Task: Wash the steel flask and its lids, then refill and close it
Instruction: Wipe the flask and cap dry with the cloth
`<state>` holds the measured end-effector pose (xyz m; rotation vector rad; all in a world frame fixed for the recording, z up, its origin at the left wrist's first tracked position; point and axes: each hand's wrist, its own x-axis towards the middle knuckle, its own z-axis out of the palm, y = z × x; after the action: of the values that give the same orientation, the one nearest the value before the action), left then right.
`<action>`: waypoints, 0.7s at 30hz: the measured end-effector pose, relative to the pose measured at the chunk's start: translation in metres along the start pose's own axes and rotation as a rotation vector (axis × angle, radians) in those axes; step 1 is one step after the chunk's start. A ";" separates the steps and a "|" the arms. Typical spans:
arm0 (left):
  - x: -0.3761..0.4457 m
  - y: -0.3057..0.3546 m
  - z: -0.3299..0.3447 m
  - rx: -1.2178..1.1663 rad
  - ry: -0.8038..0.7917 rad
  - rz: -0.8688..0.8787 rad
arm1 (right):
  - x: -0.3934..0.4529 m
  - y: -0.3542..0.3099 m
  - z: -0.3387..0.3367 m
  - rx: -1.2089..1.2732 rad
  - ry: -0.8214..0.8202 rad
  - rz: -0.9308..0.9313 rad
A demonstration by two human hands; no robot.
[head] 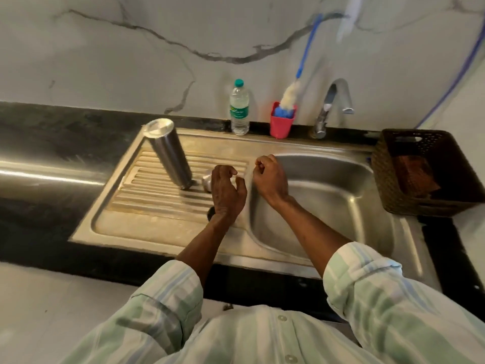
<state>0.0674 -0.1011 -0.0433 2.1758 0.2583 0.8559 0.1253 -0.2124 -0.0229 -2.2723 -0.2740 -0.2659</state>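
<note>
The steel flask (168,153) stands upside down on the ribbed drainboard (147,190), mouth down and base up. A steel lid (206,182) lies just right of it, partly hidden by my left hand (227,191). That hand hovers over the lid with loosely curled fingers and holds nothing. A small dark lid (210,213) peeks out from under my left wrist. My right hand (270,178) is above the left rim of the sink basin (328,195), its fingers curled in, with nothing visible in it.
A plastic water bottle (239,107) with a green cap and a pink cup (282,122) holding a bottle brush (290,94) stand at the back ledge. The tap (332,106) rises behind the basin. A brown woven basket (422,172) sits at the right.
</note>
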 end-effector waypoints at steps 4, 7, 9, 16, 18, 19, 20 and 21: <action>-0.015 0.060 0.065 -0.052 -0.159 -0.008 | -0.001 0.053 -0.080 -0.018 0.172 0.047; -0.029 0.113 0.107 -0.149 -0.256 -0.028 | -0.005 0.091 -0.145 -0.027 0.323 0.086; -0.040 0.148 0.135 -0.200 -0.355 0.002 | -0.006 0.120 -0.194 -0.081 0.432 0.129; -0.063 0.236 0.231 -0.223 -0.529 0.206 | -0.004 0.215 -0.313 -0.170 0.368 0.471; -0.067 0.252 0.250 -0.190 -0.561 0.194 | -0.001 0.227 -0.324 -0.210 0.267 0.497; -0.069 0.257 0.258 -0.172 -0.573 0.193 | 0.002 0.230 -0.326 -0.212 0.224 0.490; -0.070 0.260 0.263 -0.154 -0.586 0.190 | 0.004 0.231 -0.325 -0.195 0.188 0.483; -0.071 0.263 0.269 -0.136 -0.598 0.184 | 0.008 0.233 -0.324 -0.171 0.151 0.486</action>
<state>0.1665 -0.4697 -0.0164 2.2357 -0.2917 0.2737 0.1656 -0.6068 0.0242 -2.3874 0.3904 -0.2088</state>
